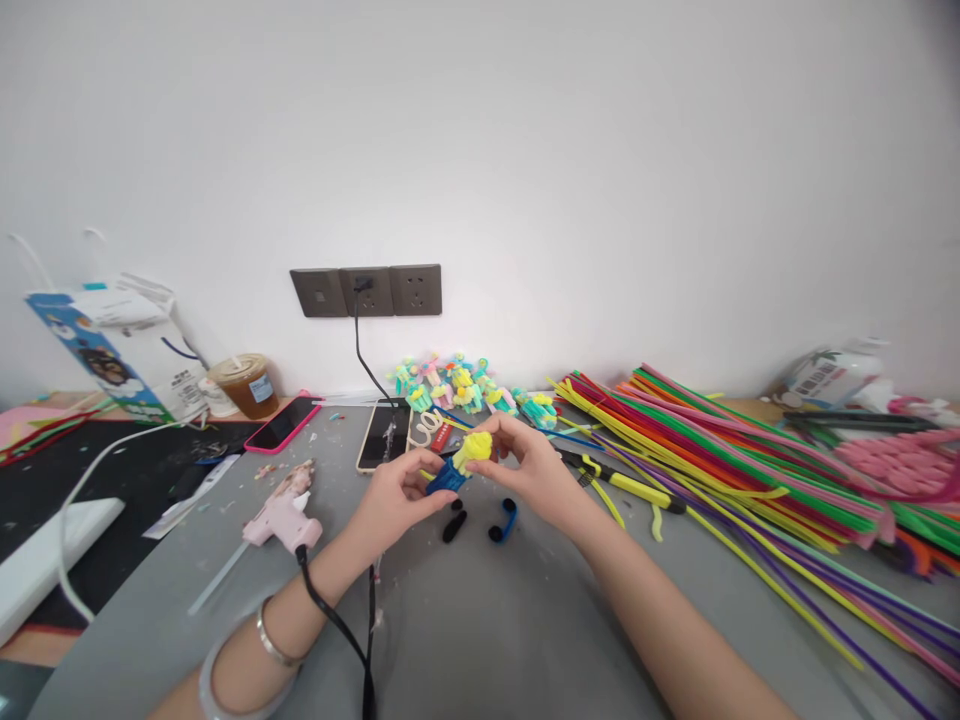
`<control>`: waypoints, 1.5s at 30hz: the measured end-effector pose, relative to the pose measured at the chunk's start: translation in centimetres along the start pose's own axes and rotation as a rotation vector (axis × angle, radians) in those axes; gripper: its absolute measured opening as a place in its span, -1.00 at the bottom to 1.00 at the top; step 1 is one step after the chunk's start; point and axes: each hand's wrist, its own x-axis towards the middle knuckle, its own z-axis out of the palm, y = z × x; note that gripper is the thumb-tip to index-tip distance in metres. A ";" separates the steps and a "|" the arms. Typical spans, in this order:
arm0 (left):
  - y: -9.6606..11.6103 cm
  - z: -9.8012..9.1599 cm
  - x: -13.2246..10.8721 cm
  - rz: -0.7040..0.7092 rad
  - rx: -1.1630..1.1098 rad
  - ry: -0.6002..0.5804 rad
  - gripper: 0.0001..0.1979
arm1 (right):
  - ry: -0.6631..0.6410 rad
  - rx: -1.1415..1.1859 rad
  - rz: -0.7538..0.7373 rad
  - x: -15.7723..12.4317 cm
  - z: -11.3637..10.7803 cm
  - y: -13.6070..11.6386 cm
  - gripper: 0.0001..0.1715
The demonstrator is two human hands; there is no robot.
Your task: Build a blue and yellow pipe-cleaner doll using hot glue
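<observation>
Between my two hands is a small pipe-cleaner figure (453,476), yellow at the top and blue below. My left hand (403,492) pinches its blue part, thumb and fingers closed. The fingers of my right hand (517,462) close on the yellow end. Just below on the grey mat lie a black pipe-cleaner piece (454,526) and a blue strip with black curled ends (504,522). A pink hot glue gun (282,520) rests to the left of my left hand, a glue stick poking from its back.
Several finished pastel pipe-cleaner figures (465,385) sit by the wall. Bundles of coloured pipe cleaners (720,440) spread over the right side, near yellow-handled pliers (637,490). Phones (285,424), an iced drink cup (246,386) and a paper bag (120,350) stand left. A black cord crosses the mat.
</observation>
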 end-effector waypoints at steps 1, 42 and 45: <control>0.0 0.0 0.0 0.000 0.002 0.000 -0.68 | -0.002 0.000 0.000 0.0 0.0 0.0 -0.72; 0.3 -0.1 -0.1 -0.012 0.006 -0.003 -0.65 | -0.006 -0.007 0.012 -0.1 0.0 -0.2 -0.67; 0.0 -0.1 0.0 -0.015 0.017 -0.013 -0.59 | 0.000 0.021 0.000 -0.1 0.2 -0.2 -0.71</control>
